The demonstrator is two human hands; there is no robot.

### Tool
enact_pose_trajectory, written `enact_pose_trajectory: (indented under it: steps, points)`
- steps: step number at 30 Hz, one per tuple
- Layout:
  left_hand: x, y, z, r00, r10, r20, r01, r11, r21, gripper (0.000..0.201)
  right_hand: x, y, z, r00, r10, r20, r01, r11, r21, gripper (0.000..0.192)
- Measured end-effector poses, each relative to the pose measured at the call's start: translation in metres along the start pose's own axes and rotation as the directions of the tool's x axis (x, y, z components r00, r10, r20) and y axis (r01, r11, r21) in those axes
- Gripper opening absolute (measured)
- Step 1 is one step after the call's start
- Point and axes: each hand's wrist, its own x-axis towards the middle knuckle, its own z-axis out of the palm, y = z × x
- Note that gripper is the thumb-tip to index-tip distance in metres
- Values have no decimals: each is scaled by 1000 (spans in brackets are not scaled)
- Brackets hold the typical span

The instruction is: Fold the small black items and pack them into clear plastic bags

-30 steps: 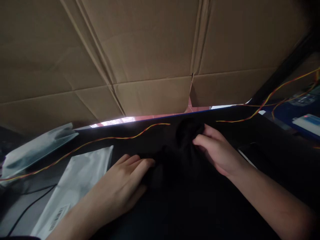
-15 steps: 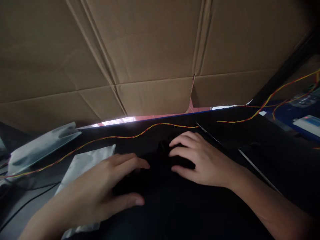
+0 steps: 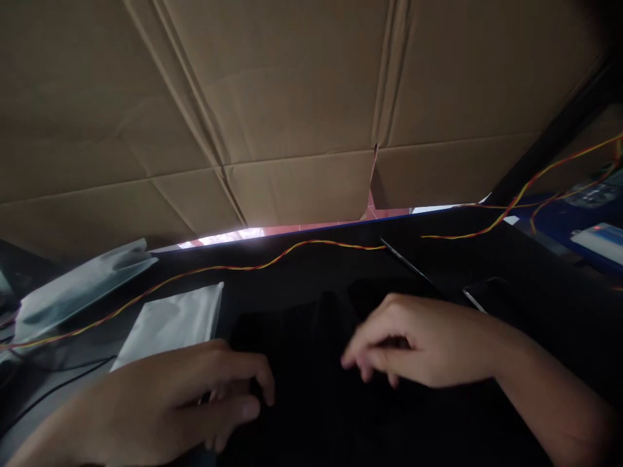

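Both hands have drawn back toward the body; left hand (image 3: 195,395) pinches the near-left edge of the black cloth (image 3: 302,337); right hand (image 3: 423,347) hovers over it, fingers loosely curled, on the dark table (image 3: 535,305)

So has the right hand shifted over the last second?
Yes. The right hand has drawn back toward the person, away from the red and yellow wire it was close to, and now hangs over the black cloth.
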Motion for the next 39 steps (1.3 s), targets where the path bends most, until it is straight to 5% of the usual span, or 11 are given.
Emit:
enact_pose_trajectory:
  steps: [3, 7, 11, 16, 19, 20, 25, 28, 33, 37, 39]
  points:
    - [19, 9, -1, 988, -41, 152, 44, 999, -15, 28, 11, 7, 5, 957, -138, -255, 64, 959, -277, 18]
    - [25, 3, -5, 999, 47, 23, -49, 996, 77, 33, 18, 18, 7, 952, -157, -263, 33, 907, -421, 37]
    - [29, -11, -6, 973, 120, -197, -60, 957, 284, 58, 20, 23, 7, 916, -135, -377, -3, 939, -343, 8]
    - [36, -9, -3, 834, 300, -464, -23, 858, 514, 36, 30, 25, 12, 623, 17, -782, -132, 988, -84, 8]
    - [36, -1, 0, 601, 341, -723, 174, 828, 534, 36, 33, 23, 16, 702, 126, -701, 33, 978, 208, 22]
    - [36, 2, 1, 575, 377, -726, 162, 817, 553, 34, 34, 22, 18, 742, 107, -661, 83, 965, 249, 22]
    - [44, 10, 7, 816, 477, -326, -255, 803, 539, 26, 30, 13, 27, 882, -216, -419, 158, 973, -169, 13]
    - [51, 9, 10, 895, 389, -220, -277, 868, 411, 31, 25, 13, 33, 945, -210, -249, 127, 942, -309, 26]
    - [60, -9, 14, 851, 349, -392, -89, 832, 547, 44, 20, 17, 34, 989, -120, -84, 84, 935, -344, 79]
    - [61, -15, 15, 784, 370, -499, -2, 805, 594, 44, 17, 14, 32, 988, -152, -27, 135, 936, -326, 74]
    - [56, -10, 14, 813, 387, -435, -92, 823, 560, 46, 15, 12, 33, 984, -180, -14, 168, 939, -300, 67]
